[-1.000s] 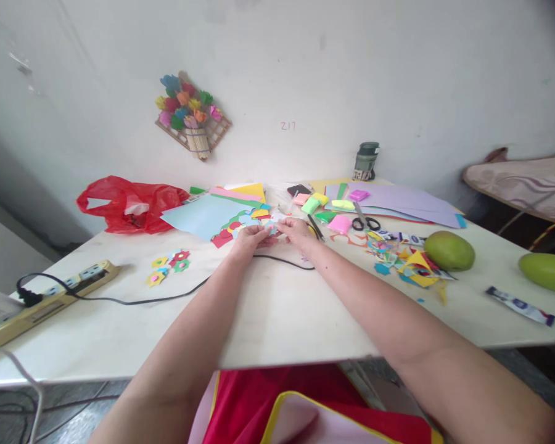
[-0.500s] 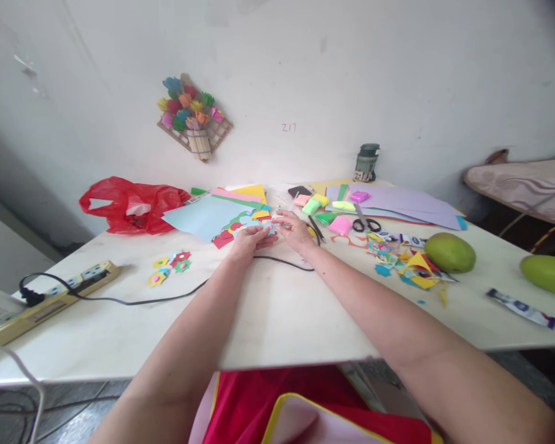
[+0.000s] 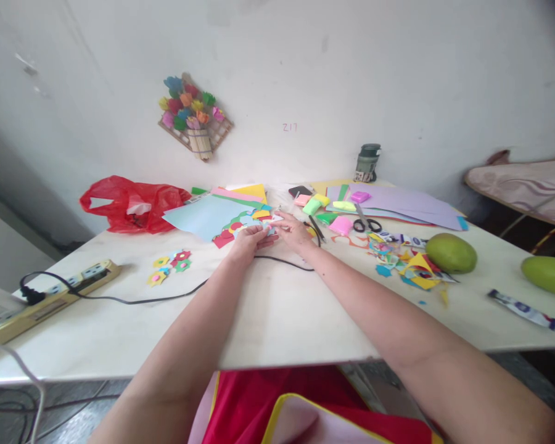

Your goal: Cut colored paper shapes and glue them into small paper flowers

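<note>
Both hands meet over the middle of the white table. My left hand (image 3: 251, 241) has its fingers closed on a small light-blue paper piece with a pink spot (image 3: 270, 228). From the right, my right hand (image 3: 293, 233) reaches to the same piece, its fingertips at the pink spot; whether it grips anything is too small to tell. Colourful paper cut-outs (image 3: 224, 237) lie just beyond the left hand. Small paper flowers (image 3: 157, 278) in yellow, red, green and blue rest further left.
Clay packets (image 3: 341, 225), scissors (image 3: 367, 225), paper scraps (image 3: 416, 265), a green fruit (image 3: 450, 253) and a glue tube (image 3: 522, 308) lie to the right. A red bag (image 3: 161, 206) and a power strip (image 3: 97, 271) sit left; a black cable (image 3: 139, 302) crosses the table.
The fingers of my right hand have shifted slightly left and down onto the pink spot. My left hand stays in nearly the same place.
</note>
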Action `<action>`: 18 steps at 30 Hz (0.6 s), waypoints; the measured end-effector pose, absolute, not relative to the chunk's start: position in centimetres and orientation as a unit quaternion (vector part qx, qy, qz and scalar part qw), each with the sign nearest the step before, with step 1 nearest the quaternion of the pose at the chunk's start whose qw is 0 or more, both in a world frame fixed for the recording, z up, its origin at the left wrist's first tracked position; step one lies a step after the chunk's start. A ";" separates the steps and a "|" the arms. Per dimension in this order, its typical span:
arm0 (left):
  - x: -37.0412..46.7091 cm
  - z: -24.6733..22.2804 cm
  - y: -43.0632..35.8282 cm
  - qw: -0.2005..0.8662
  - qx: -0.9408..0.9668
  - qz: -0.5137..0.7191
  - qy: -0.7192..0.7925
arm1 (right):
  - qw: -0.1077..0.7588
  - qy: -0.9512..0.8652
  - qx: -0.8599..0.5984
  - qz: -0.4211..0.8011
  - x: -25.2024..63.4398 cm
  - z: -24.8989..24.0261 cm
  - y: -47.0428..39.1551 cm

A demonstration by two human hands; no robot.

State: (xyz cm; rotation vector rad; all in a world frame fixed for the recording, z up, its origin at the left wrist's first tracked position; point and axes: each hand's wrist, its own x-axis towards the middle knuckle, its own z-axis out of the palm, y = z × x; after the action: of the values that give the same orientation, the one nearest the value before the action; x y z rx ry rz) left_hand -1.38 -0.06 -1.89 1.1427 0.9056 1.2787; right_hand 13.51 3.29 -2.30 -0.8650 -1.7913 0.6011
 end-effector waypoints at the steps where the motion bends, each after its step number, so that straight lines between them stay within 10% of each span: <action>1: -1.4 -1.9 -0.1 0.567 0.484 0.544 0.385 | 0.506 -0.744 -0.359 0.248 13.5 -2.3 3.3; 18: -1.3 -1.8 -0.1 0.576 0.467 0.549 0.386 | 0.487 -0.769 -0.372 0.181 13.6 -1.9 2.8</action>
State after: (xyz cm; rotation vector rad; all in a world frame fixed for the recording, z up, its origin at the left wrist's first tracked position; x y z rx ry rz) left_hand -1.29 -0.15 -1.82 1.0940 0.9039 1.2853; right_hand 13.60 2.83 -1.90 -0.9039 -1.8705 0.4395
